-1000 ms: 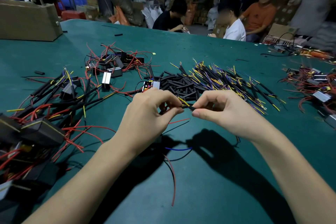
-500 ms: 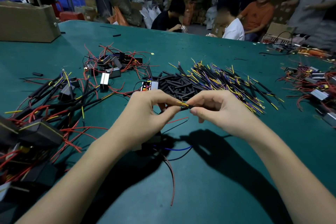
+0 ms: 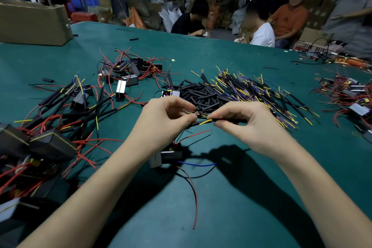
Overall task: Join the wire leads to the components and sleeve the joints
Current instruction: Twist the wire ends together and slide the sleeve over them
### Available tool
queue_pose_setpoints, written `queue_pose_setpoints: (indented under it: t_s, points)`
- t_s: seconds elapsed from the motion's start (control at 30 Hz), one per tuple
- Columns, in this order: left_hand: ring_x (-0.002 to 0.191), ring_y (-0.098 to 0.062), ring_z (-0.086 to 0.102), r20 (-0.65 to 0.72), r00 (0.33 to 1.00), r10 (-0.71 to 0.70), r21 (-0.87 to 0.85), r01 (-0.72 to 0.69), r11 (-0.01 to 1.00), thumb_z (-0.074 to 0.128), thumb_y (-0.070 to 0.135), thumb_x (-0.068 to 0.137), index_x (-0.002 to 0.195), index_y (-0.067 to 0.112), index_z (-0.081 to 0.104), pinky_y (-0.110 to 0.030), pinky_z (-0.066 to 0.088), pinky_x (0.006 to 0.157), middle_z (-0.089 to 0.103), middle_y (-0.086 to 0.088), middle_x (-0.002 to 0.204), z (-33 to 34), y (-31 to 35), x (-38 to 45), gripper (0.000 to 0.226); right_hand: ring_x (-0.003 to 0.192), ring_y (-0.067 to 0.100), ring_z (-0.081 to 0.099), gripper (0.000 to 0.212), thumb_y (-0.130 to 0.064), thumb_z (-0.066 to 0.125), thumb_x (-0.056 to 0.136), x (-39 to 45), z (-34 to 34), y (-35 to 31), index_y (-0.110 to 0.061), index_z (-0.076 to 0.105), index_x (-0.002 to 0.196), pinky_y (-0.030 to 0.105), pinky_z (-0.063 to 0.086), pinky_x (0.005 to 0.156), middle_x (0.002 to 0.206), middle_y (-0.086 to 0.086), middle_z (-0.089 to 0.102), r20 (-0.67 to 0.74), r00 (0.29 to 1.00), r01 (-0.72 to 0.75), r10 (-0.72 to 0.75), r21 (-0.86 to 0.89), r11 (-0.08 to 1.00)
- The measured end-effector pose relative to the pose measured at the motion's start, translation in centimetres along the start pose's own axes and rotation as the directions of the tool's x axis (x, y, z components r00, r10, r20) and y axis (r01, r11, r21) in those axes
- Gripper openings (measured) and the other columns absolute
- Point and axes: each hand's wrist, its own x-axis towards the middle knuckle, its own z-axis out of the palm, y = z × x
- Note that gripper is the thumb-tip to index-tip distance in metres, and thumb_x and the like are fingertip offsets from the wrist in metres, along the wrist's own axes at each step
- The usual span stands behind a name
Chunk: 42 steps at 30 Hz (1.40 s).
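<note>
1. Joining step in hand, by my read: left hand (image 3: pixel 163 125) and right hand (image 3: pixel 247 125) meet fingertip to fingertip above the table (image 3: pixel 231 217), each pinching one end of the work.
2. Left hand pinches thin bare wire ends between thumb and forefinger; right hand pinches a yellow-tipped lead (image 3: pixel 205 122) with black sleeving behind it. Both grasping, neither released.
3. Joint itself sits between the two pinches, too small to tell if twisted yet.
4. Component (image 3: pixel 167 157), a small grey block, lies just below the left wrist, with red wire (image 3: pixel 194 197) and blue wire (image 3: pixel 196 164) trailing toward the body.
5. Next move likely calls for finishing the twist, then sliding a black sleeve over the bare joint; a fine pinch is needed because the leads are thin and springy.
6. Just beyond the fingers: pile of black sleeves (image 3: pixel 199 94); beyond the right hand, heap of yellow and purple leads (image 3: pixel 261 90).
7. Left of the left hand: finished pieces (image 3: pixel 60 110); farther out, more components (image 3: pixel 128 72).
</note>
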Motion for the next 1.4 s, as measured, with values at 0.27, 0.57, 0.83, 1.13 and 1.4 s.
queue_pose_setpoints:
  t_s: [0.27,0.57,0.83,1.13,1.4]
  points:
    - [0.05,0.007,0.053,0.076,0.986,0.147,0.096,-0.154,0.983,0.075,0.01,0.079,0.076,0.017,0.074,-0.003,0.035,0.054,0.067,0.015,0.06,0.2,0.5,-0.3,0.008,0.071,0.0,0.059,0.019,0.005,0.071,0.08,-0.1,-0.2,-0.2,-0.011,0.076,0.088,0.009,0.04,0.068,0.077,-0.009,0.068,0.026,0.997,0.078,-0.075,-0.153,0.985]
    - [0.046,0.007,0.049,0.043,0.976,0.211,0.125,-0.215,0.968,0.075,0.017,0.08,0.071,0.024,0.073,-0.005,0.032,0.05,0.064,0.019,0.056,0.4,0.6,-0.7,0.012,0.069,-0.002,0.058,0.022,0.006,0.069,0.079,0.0,0.0,-0.6,-0.011,0.076,0.091,0.007,0.038,0.066,0.075,-0.013,0.064,0.023,0.992,0.126,-0.124,-0.174,0.977]
    - [0.048,0.006,0.048,0.062,0.986,0.154,0.067,-0.158,0.985,0.072,0.018,0.082,0.072,0.017,0.069,-0.005,0.034,0.051,0.064,0.012,0.06,0.9,0.6,-0.7,0.011,0.071,-0.001,0.059,0.013,-0.015,0.068,0.087,-0.2,0.0,-0.8,-0.026,0.072,0.081,0.018,0.045,0.071,0.074,-0.011,0.068,0.051,0.999,0.024,-0.019,-0.095,0.995]
    - [0.054,-0.001,0.05,0.065,0.989,0.137,0.059,-0.14,0.988,0.07,0.017,0.083,0.071,0.017,0.07,-0.01,0.035,0.052,0.068,-0.001,0.066,0.9,0.7,-0.9,0.012,0.066,0.013,0.059,0.013,-0.008,0.069,0.084,-0.2,0.4,-1.0,-0.019,0.073,0.08,0.032,0.048,0.065,0.073,-0.002,0.071,0.056,0.998,-0.04,0.039,0.033,0.999]
    - [0.052,-0.011,0.033,0.095,0.995,-0.028,-0.016,0.029,0.999,0.067,0.023,0.084,0.071,0.006,0.07,-0.017,0.024,0.045,0.047,-0.004,0.058,0.8,1.0,-0.8,0.021,0.067,-0.003,0.054,0.012,-0.003,0.072,0.079,-0.3,1.0,-1.6,-0.014,0.07,0.075,0.008,0.036,0.066,0.07,-0.007,0.066,0.017,0.997,0.071,-0.07,-0.15,0.986]
